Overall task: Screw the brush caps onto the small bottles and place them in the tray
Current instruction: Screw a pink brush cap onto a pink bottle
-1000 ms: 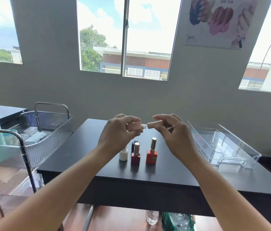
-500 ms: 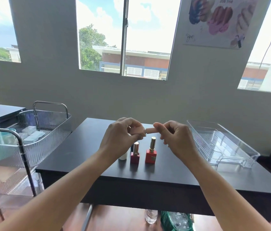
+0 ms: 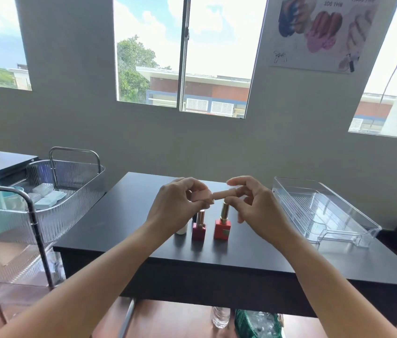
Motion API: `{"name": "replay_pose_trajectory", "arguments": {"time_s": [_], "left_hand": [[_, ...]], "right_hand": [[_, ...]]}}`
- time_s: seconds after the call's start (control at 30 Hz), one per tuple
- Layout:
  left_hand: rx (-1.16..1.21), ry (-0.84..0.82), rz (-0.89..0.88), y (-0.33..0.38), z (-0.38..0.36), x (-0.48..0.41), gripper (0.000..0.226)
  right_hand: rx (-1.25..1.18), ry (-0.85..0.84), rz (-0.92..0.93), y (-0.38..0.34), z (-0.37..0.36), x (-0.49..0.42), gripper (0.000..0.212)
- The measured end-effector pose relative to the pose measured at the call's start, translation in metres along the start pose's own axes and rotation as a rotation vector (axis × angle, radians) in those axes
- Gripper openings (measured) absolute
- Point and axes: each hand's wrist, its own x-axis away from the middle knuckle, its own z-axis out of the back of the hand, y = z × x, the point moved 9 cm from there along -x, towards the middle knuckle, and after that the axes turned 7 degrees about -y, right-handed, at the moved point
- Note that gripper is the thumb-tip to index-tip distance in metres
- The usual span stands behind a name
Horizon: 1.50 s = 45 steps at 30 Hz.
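Observation:
Above the dark table [image 3: 129, 215], my left hand [image 3: 175, 208] grips a small pink bottle [image 3: 201, 195] held sideways. My right hand [image 3: 256, 206] pinches its pink brush cap [image 3: 224, 194], which meets the bottle's neck. Below my hands stand a dark red bottle [image 3: 198, 228] and an orange-red bottle [image 3: 222, 228], both with gold caps on. A white bottle [image 3: 182, 231] and a dark one behind it are mostly hidden by my left wrist. The clear plastic tray [image 3: 326, 215] sits to the right with nothing in it.
A metal trolley [image 3: 53, 191] with ribbed clear baskets holding white boxes stands left of the table. A water bottle [image 3: 220, 317] and a green basket [image 3: 256, 324] are on the floor under the table's front edge. A wall with windows lies behind.
The cap and bottle have come together; a gap with the brush stem showed between them a second ago. My right fingers have shifted around the cap.

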Motion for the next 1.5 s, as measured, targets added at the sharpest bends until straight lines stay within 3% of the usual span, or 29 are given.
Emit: {"name": "replay_pose_trajectory", "arguments": {"time_s": [0.13, 0.27, 0.37, 0.57, 0.77, 0.93, 1.1, 1.33, 1.5], "left_hand": [[-0.013, 0.017, -0.008, 0.001, 0.002, 0.001, 0.023], [-0.046, 0.016, -0.029, 0.004, 0.002, 0.002, 0.021], [-0.049, 0.007, -0.036, 0.003, 0.001, 0.002, 0.02], [-0.034, 0.01, -0.018, -0.004, 0.003, 0.0, 0.023], [-0.065, 0.01, -0.042, 0.0, 0.0, 0.002, 0.024], [-0.081, 0.026, -0.068, 0.005, -0.001, 0.005, 0.022], [-0.091, 0.012, -0.066, 0.004, -0.003, 0.006, 0.021], [-0.077, 0.013, -0.056, 0.0, -0.002, 0.006, 0.02], [-0.081, 0.023, -0.062, 0.001, -0.003, 0.006, 0.02]], "right_hand": [[-0.053, 0.011, -0.013, 0.001, 0.0, 0.0, 0.011], [0.003, 0.005, -0.068, 0.002, 0.001, -0.001, 0.058], [-0.002, -0.016, -0.135, 0.008, 0.0, -0.002, 0.071], [0.071, -0.096, -0.038, 0.003, -0.006, 0.0, 0.05], [0.022, -0.032, 0.003, 0.002, -0.004, 0.001, 0.005], [0.098, 0.0, -0.053, 0.0, 0.0, 0.003, 0.055], [0.19, -0.068, -0.146, 0.008, -0.003, 0.007, 0.07], [0.313, -0.031, 0.034, -0.002, -0.004, 0.011, 0.022], [0.299, -0.028, 0.057, -0.003, -0.006, 0.009, 0.009]]}}
